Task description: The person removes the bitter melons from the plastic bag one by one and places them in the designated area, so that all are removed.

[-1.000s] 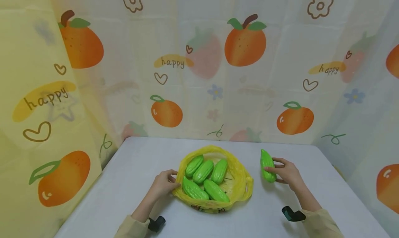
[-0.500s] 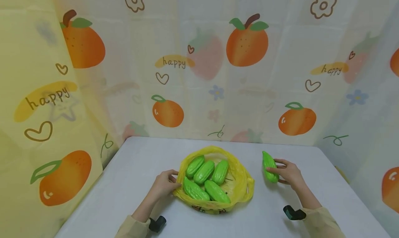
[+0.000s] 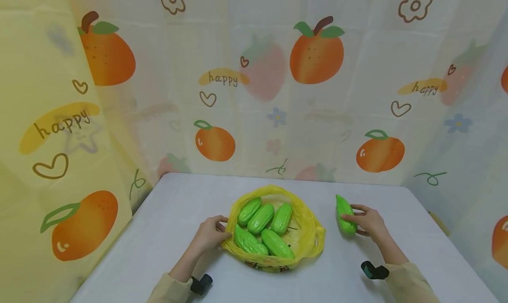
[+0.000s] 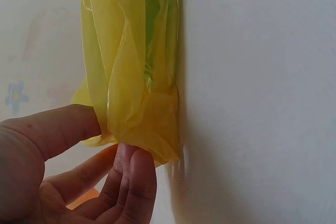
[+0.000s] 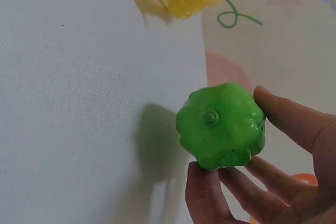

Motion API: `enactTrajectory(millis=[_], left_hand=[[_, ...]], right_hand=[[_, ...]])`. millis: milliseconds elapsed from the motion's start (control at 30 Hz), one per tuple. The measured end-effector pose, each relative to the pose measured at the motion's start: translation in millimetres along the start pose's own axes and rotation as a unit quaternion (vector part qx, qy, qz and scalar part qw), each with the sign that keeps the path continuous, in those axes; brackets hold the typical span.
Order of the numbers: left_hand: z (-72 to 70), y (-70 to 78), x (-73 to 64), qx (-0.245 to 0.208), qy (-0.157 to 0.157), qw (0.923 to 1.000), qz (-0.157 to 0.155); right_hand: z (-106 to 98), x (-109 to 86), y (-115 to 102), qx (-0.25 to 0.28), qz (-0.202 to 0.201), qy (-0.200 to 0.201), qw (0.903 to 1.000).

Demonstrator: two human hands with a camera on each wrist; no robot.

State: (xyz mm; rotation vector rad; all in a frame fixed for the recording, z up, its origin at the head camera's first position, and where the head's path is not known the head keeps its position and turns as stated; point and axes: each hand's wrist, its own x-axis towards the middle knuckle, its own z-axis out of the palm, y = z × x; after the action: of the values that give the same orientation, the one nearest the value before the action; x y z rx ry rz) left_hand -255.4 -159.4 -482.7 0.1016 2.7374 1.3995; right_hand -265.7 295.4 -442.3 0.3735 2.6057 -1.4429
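While R hand [image 3: 368, 220] holds green veg [image 3: 344, 215], yellow bag [image 3: 307, 234] shows print [image 3: 254, 265]; illegible.

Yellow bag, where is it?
In the head view, the yellow bag sits on the table between the left hand, which pinches it, and the right hand.

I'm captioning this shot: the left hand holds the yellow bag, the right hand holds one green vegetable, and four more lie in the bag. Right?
Not four: the head view shows five green vegetables in the yellow bag. The rest is right.

Printed word "happy" [image 3: 223, 78], 3 times, on fruit-print cloth backdrop [image 3: 254, 122]
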Motion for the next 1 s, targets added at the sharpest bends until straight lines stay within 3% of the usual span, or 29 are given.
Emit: enactTrajectory(millis=[1000], left_hand=[[-1.5,2.8,-1.7,0.003,0.002,1.0000,0.000]], right_hand=[[5.9,16.4,9.5,0.011,0.044,-0.016,0.9988]])
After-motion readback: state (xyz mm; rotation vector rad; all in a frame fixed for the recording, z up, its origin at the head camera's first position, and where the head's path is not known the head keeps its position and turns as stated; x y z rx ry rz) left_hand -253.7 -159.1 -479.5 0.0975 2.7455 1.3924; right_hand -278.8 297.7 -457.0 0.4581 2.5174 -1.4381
